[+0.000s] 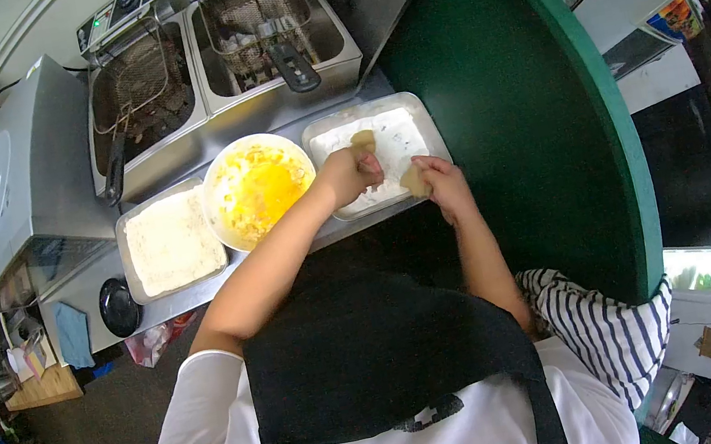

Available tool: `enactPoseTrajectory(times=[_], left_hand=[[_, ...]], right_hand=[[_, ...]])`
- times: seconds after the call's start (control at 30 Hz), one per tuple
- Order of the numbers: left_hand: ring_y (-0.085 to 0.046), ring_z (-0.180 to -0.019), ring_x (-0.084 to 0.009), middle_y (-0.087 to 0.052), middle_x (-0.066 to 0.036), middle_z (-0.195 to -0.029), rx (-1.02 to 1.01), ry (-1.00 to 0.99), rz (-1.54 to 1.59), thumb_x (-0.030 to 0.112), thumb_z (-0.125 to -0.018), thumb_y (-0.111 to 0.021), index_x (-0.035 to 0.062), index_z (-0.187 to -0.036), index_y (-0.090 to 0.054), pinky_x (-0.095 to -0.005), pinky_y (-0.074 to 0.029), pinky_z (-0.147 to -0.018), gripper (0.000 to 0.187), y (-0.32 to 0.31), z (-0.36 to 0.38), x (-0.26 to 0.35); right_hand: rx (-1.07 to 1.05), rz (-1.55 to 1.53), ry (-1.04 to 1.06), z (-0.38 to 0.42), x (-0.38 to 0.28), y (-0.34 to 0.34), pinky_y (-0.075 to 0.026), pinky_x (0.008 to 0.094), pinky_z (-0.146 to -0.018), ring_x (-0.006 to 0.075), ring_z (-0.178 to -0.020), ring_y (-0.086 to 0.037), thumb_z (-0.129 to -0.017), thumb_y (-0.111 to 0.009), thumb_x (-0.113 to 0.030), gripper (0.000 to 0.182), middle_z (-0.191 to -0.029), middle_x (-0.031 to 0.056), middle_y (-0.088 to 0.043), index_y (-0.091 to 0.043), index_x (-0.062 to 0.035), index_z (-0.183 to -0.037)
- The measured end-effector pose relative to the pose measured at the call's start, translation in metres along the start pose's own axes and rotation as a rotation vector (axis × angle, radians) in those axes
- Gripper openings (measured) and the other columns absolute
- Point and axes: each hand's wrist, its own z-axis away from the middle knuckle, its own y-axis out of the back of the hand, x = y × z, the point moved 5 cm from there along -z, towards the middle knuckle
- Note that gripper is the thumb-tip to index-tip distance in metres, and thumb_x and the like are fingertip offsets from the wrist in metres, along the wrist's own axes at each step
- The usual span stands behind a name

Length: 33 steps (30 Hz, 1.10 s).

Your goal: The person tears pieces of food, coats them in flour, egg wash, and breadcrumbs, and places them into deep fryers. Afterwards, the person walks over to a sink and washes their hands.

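Observation:
My right hand (448, 187) grips a flat tan piece of food (414, 180) between thumb and fingers, over the near right edge of a metal tray (427, 122). White powder like flour (387, 129) covers the tray's bottom. My left hand (350, 174) is over the same tray with its fingers curled together; what they hold, if anything, I cannot tell. Another tan piece (363, 140) shows right at the far side of my left fingers. Beneath my left forearm stands a white bowl (220, 228) of yellow beaten egg (261, 186).
A tray of pale crumbs (173, 242) sits left of the bowl, with a black dish (119, 306) beside it. Behind are two fryers with baskets (251, 29) and handles reaching forward. A green partition (504, 105) borders the right side. Striped cloth (600, 327) hangs near my right elbow.

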Motion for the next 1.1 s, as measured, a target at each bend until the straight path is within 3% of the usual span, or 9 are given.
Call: enactPoseTrajectory(times=[0.2,0.3,0.4,0.5,0.6,0.63,0.83,1.1], left_hand=[[-0.065,-0.075,-0.0143,-0.071,-0.005,-0.084,-0.013,-0.167,-0.186,0.015,-0.084,-0.074,0.0027,-0.093,-0.067,-0.0308,-0.052,-0.069,0.017,-0.008,-0.005,0.009],[-0.065,-0.078,-0.0149,-0.071,-0.005,-0.086,0.180,-0.064,-0.621,0.019,-0.084,-0.075,0.0046,-0.095,-0.068,-0.0317,-0.052,-0.072,0.020,0.002,-0.003,-0.003],[-0.064,-0.082,-0.0154,-0.069,-0.006,-0.094,0.539,-0.544,-0.894,0.024,-0.085,-0.074,0.0053,-0.097,-0.068,-0.0325,-0.053,-0.073,0.023,0.003,0.017,0.015],[-0.065,-0.077,-0.0208,-0.067,-0.011,-0.091,0.226,-0.144,0.012,0.021,-0.084,-0.075,0.0000,-0.098,-0.065,-0.0342,-0.055,-0.070,0.028,-0.007,0.010,0.022],[-0.064,-0.077,-0.0166,-0.064,-0.009,-0.089,0.172,-0.074,0.436,0.014,-0.085,-0.075,-0.0020,-0.099,-0.063,-0.0294,-0.056,-0.064,0.025,-0.017,0.007,0.006],[-0.065,-0.078,-0.0150,-0.064,-0.008,-0.087,0.184,-0.019,0.503,0.006,-0.085,-0.073,-0.0028,-0.101,-0.061,-0.0264,-0.057,-0.062,0.021,-0.015,0.007,0.003],[-0.065,-0.082,-0.0159,-0.066,-0.008,-0.094,0.126,-0.047,0.570,0.001,-0.088,-0.068,-0.0025,-0.104,-0.063,-0.0285,-0.058,-0.072,0.017,0.005,0.018,0.007],[-0.064,-0.086,-0.0143,-0.066,-0.006,-0.095,0.085,-0.067,0.638,0.004,-0.089,-0.068,-0.0005,-0.104,-0.065,-0.0276,-0.056,-0.074,0.016,0.007,0.026,0.012]], right_hand=[[-0.045,-0.241,0.026,0.000,-0.002,0.012,-0.052,0.0264,-0.079,0.0153,-0.095,-0.065,-0.090,-0.061,-0.004,0.032,-0.110,0.0099,-0.067,-0.062,0.0002,-0.121],[-0.046,-0.345,0.013,0.006,-0.008,0.008,-0.053,0.0303,-0.087,0.0183,-0.104,-0.064,-0.090,-0.063,-0.003,0.035,-0.117,0.0123,-0.064,-0.058,0.0027,-0.125],[-0.072,-0.342,0.055,0.003,-0.006,0.003,-0.052,0.0308,-0.091,0.0191,-0.106,-0.063,-0.091,-0.063,-0.004,0.034,-0.120,0.0131,-0.063,-0.057,0.0032,-0.124],[-0.080,-0.403,0.140,0.015,-0.015,-0.017,-0.051,0.0313,-0.092,0.0192,-0.108,-0.062,-0.092,-0.063,-0.005,0.032,-0.119,0.0127,-0.063,-0.058,0.0031,-0.122],[-0.081,-0.503,0.116,0.022,-0.025,-0.036,-0.051,0.0316,-0.092,0.0190,-0.107,-0.061,-0.093,-0.063,-0.006,0.031,-0.116,0.0119,-0.063,-0.058,0.0028,-0.122],[-0.092,-0.541,0.085,0.027,-0.030,-0.041,-0.051,0.0317,-0.091,0.0190,-0.106,-0.061,-0.092,-0.063,-0.006,0.031,-0.116,0.0118,-0.063,-0.059,0.0030,-0.122],[-0.206,-0.465,0.028,0.030,-0.036,-0.045,-0.052,0.0335,-0.090,0.0196,-0.103,-0.062,-0.093,-0.062,-0.008,0.033,-0.114,0.0116,-0.064,-0.058,0.0053,-0.123],[-0.291,-0.444,0.054,0.032,-0.039,-0.046,-0.053,0.0330,-0.087,0.0192,-0.100,-0.064,-0.093,-0.062,-0.009,0.034,-0.113,0.0113,-0.064,-0.057,0.0061,-0.123]])
